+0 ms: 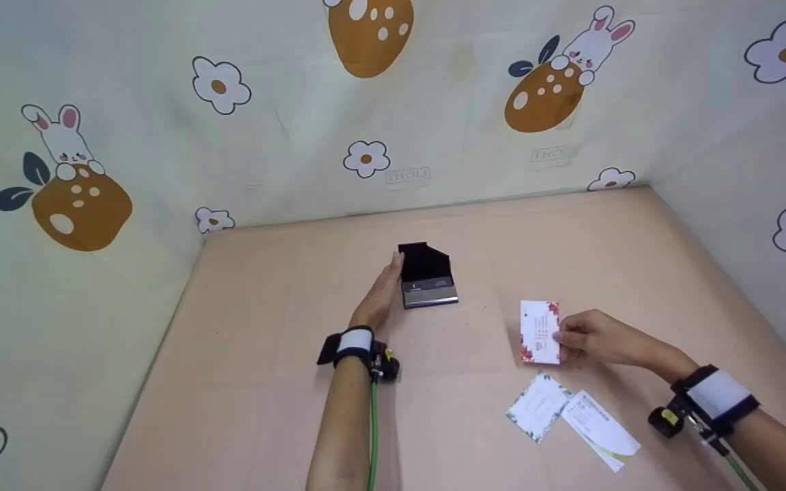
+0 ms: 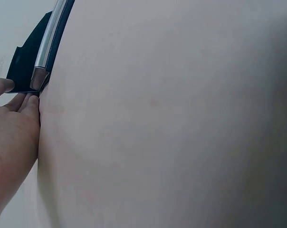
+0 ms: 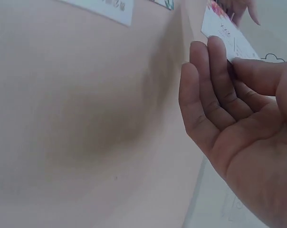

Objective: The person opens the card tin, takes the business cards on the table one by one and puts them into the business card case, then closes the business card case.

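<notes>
A card case lies on the table with its black lid raised and a silvery band across its front. At its left side is my left hand, holding it by that edge; in the left wrist view the thumb meets the lid's corner and the other fingers stay by the base. My right hand pinches a white card with red floral corners between thumb and fingers. That card is held upright over the table, right of the case.
Below the held card lie a white card with green leafy corners and a white card with a green stripe. The table meets a patterned cloth wall at the back and sides. A green cable runs along the left forearm.
</notes>
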Tool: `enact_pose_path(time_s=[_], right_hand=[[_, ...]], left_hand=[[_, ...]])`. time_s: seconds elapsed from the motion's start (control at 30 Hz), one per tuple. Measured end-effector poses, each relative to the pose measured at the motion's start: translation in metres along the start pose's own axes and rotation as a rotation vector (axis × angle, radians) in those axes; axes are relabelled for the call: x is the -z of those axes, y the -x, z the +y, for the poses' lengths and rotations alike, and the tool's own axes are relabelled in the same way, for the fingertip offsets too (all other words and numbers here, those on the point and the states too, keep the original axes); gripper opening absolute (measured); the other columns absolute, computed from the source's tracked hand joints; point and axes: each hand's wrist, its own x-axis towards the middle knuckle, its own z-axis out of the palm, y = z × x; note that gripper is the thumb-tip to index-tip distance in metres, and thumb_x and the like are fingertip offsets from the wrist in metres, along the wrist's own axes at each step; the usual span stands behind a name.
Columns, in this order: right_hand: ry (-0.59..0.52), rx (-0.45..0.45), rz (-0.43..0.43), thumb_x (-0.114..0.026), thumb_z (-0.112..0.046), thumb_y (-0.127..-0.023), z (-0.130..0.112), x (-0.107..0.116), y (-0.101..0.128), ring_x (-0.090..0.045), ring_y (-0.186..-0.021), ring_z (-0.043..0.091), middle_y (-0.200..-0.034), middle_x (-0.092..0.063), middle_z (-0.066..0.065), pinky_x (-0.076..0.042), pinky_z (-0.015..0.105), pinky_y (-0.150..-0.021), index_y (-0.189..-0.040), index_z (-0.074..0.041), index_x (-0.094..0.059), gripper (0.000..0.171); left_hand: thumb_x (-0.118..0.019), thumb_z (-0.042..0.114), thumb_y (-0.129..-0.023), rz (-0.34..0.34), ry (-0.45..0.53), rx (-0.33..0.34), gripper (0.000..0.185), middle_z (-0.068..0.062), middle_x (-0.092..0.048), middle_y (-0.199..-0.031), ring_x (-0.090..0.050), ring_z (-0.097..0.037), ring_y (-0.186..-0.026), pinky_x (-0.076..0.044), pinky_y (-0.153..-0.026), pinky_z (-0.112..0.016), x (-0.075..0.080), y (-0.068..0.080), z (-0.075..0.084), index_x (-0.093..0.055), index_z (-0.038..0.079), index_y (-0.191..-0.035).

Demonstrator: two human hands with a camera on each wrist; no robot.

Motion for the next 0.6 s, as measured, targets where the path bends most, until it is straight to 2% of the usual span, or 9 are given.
enact_pose_path(time_s=[0.17, 0.47, 0.6], right_hand=[[-0.04, -0.068, -0.006, -0.054, -0.009, -0.102, -0.003, -0.007, -0.005, -0.066, -0.074, 0.02, -0.083, -0.07, 0.011, -0.058, 0.027, -0.064, -0.098, 0.007, -0.068, 0.022], [-0.019, -0.296, 0.046, -0.058, -0.013, -0.101, -0.006, -0.021, -0.01, -0.066, -0.061, 0.015, -0.072, -0.069, 0.009, -0.055, 0.023, -0.059, -0.095, 0.006, -0.073, 0.025], [0.005, -0.308, 0.038, -0.06, -0.014, -0.1, -0.006, -0.023, -0.011, -0.065, -0.06, 0.015, -0.071, -0.069, 0.008, -0.054, 0.022, -0.059, -0.093, 0.005, -0.074, 0.024]], left_hand=[[-0.012, 0.07, -0.101, -0.003, 0.004, -0.006, 0.074, -0.004, -0.013, -0.17, -0.008, -0.026, -0.159, -0.006, -0.129, -0.052, 0.0, -0.001, 0.0, -0.018, 0.028, -0.161], [-0.012, 0.068, -0.102, 0.003, -0.013, -0.014, 0.074, -0.004, -0.014, -0.17, -0.009, -0.025, -0.158, -0.006, -0.129, -0.05, 0.0, -0.001, 0.002, -0.018, 0.026, -0.162], [-0.011, 0.068, -0.102, 0.004, -0.026, -0.019, 0.074, -0.004, -0.015, -0.17, -0.009, -0.025, -0.158, -0.007, -0.129, -0.049, 0.001, -0.001, 0.003, -0.018, 0.025, -0.162]])
